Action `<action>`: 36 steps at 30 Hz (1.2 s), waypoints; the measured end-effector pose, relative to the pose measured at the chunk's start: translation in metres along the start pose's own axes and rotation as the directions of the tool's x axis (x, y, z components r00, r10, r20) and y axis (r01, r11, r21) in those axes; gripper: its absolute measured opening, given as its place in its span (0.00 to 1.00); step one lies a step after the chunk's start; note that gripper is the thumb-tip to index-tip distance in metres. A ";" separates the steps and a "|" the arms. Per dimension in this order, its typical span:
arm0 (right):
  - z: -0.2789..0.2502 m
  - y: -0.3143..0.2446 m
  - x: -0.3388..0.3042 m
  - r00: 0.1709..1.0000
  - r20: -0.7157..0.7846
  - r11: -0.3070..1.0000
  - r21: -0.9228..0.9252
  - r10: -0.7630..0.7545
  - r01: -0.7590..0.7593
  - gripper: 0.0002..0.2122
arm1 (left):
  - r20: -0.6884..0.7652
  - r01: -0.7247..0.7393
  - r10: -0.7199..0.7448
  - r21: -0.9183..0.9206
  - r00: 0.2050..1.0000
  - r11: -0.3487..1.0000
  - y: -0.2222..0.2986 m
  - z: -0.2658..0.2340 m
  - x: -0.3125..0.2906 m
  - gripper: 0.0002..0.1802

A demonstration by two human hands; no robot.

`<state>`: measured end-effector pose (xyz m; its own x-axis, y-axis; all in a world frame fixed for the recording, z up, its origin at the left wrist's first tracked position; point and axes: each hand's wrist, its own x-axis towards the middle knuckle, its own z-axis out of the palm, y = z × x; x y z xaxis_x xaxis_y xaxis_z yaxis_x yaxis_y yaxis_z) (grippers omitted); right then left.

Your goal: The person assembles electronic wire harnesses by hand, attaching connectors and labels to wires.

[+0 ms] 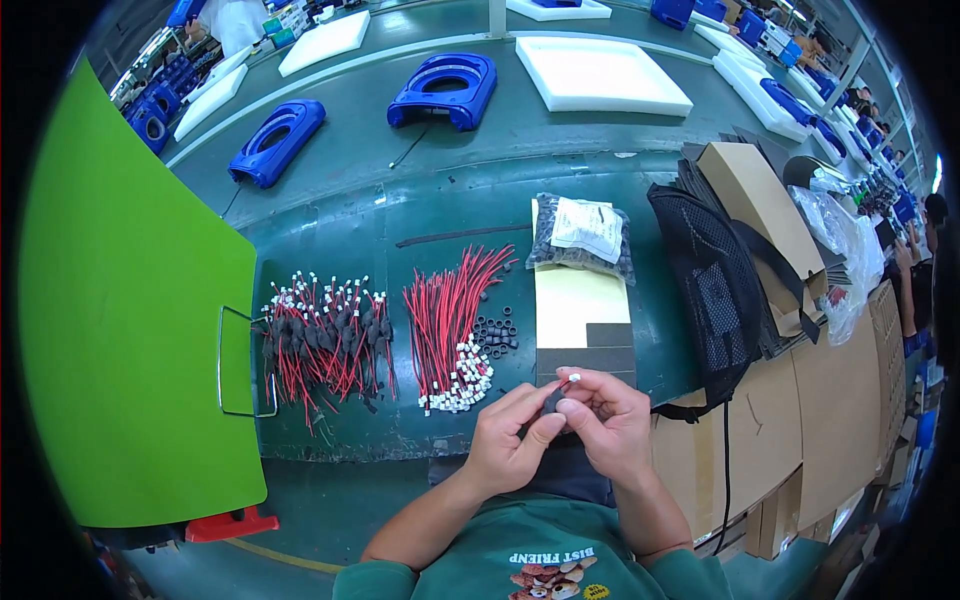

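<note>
Pinching a part this small leaves room for slips, imo. If the thumbs press unevenly, the dark, foam-looking piece could skew or squirt out of the fingers, and a hard tug on the short bit of red wire might work it loose from the white connector. A drop would be annoying too: the red wires with white plugs and the little black rings lie near the hands on the green table, so a careless forearm could scatter them.

Hands-wise, the left hand is mostly curled, thumb and fingertips closed on the dark piece. The right hand grips it from the other side, thumb in front, fingers bent around behind near the connector. Neither has let go. The piece sits between the two thumbs, in front of the torso, around the table's near edge. Can't tell how hard they're squeezing; the thumbs hide a lot.
</note>
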<state>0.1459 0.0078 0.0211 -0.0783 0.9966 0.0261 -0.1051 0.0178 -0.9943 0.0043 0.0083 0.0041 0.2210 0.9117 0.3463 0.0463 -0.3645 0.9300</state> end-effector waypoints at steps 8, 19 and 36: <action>0.007 -0.007 0.004 0.999 -0.035 0.984 -0.175 -0.041 0.034 0.15 | -0.061 0.134 -0.146 -0.169 0.987 0.976 0.001 0.001 -0.003 0.14; -0.007 -0.010 0.008 0.984 -0.037 0.985 0.010 -0.171 0.172 0.14 | 0.181 0.272 -0.226 -0.299 0.957 0.914 0.007 -0.007 -0.005 0.16; -0.003 -0.025 0.010 0.996 0.065 0.995 -0.079 -0.061 0.066 0.05 | 0.398 0.527 -0.356 -0.513 0.846 0.677 -0.001 -0.011 -0.007 0.18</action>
<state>0.1509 0.0174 0.0459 -0.1359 0.9863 0.0936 -0.0317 0.0901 -0.9954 -0.0078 0.0044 0.0017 0.5584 0.8251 -0.0868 -0.3524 0.3305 0.8756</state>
